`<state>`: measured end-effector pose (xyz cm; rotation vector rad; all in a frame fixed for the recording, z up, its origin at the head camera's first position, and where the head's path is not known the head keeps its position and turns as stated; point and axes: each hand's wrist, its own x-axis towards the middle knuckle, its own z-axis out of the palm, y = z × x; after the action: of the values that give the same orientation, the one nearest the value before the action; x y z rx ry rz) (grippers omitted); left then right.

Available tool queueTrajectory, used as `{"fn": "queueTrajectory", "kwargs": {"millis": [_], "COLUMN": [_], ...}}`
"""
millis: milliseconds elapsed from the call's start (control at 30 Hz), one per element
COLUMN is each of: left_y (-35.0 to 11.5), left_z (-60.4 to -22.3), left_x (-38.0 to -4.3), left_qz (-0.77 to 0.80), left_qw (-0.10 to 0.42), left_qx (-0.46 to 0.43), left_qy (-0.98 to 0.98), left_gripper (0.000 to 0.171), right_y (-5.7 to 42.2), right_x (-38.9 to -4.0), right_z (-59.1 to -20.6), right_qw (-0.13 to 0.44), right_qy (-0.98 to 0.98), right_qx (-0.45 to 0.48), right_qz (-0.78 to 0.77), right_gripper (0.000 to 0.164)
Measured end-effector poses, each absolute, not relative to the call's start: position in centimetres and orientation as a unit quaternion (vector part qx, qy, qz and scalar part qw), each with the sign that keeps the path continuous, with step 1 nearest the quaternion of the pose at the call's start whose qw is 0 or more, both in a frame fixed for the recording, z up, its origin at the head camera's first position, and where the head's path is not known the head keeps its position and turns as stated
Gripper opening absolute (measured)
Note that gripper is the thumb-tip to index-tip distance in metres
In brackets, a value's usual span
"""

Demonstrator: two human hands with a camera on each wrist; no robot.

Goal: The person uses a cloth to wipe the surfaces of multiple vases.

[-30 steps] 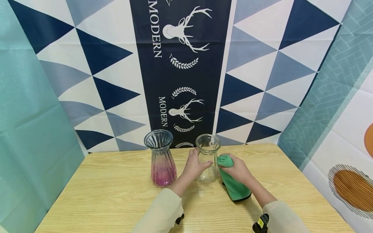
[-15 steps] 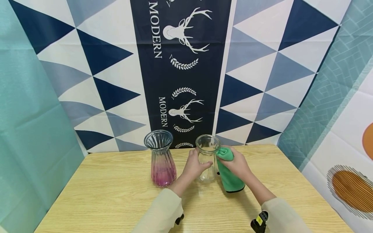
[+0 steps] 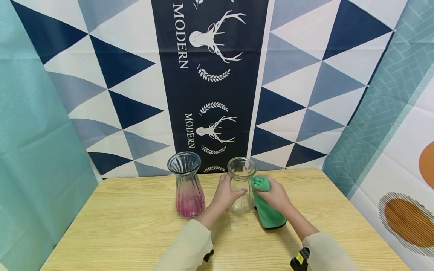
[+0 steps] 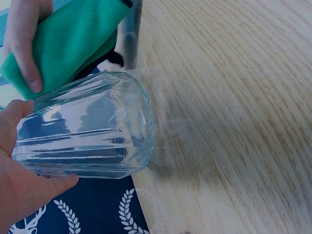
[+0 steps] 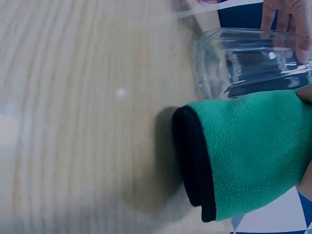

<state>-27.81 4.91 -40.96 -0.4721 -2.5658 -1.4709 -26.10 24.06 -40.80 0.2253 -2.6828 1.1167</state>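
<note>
A clear glass vase (image 3: 241,195) stands upright near the back of the table, and my left hand (image 3: 224,192) grips its body from the left, thumb across the front. In the left wrist view the ribbed side and base of the vase (image 4: 92,129) show between thumb and fingers. My right hand (image 3: 276,194) holds a folded green cloth (image 3: 269,212) with black edging against the right side of the vase. The right wrist view has the cloth (image 5: 253,153) hanging over the tabletop, alongside the glass; most of that hand is outside this view.
To the left stands a ribbed glass vase (image 3: 190,195), pink below and blue-grey at its flared rim. A patterned wall covering (image 3: 210,86) rises right behind the back edge of the wooden table (image 3: 135,233). Teal fabric (image 3: 40,158) hangs at the left side.
My right hand slid the cloth up along the vase's right side, then back down a little. The left hand and both vases have stayed in place.
</note>
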Motion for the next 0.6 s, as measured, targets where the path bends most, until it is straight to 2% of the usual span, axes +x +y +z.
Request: {"fn": "queueTrajectory", "kwargs": {"millis": [267,600], "left_y": [5.0,5.1], "left_z": [-41.1,-41.0], "left_x": [-28.1,-28.2], "left_qz": [-0.485,-0.483], "left_qw": [0.074,0.071], "left_qx": [-0.154,-0.152], "left_qy": [-0.858,-0.860], "left_gripper": [0.074,0.076], "right_y": [24.6,24.9], "right_x": [-26.4,-26.5], "right_z": [-42.6,-42.5], "right_qw": [0.069,0.076], "right_qy": [-0.938,-0.931], "right_qx": [0.082,0.090], "right_qz": [0.329,0.344], "right_gripper": [0.046,0.047]}}
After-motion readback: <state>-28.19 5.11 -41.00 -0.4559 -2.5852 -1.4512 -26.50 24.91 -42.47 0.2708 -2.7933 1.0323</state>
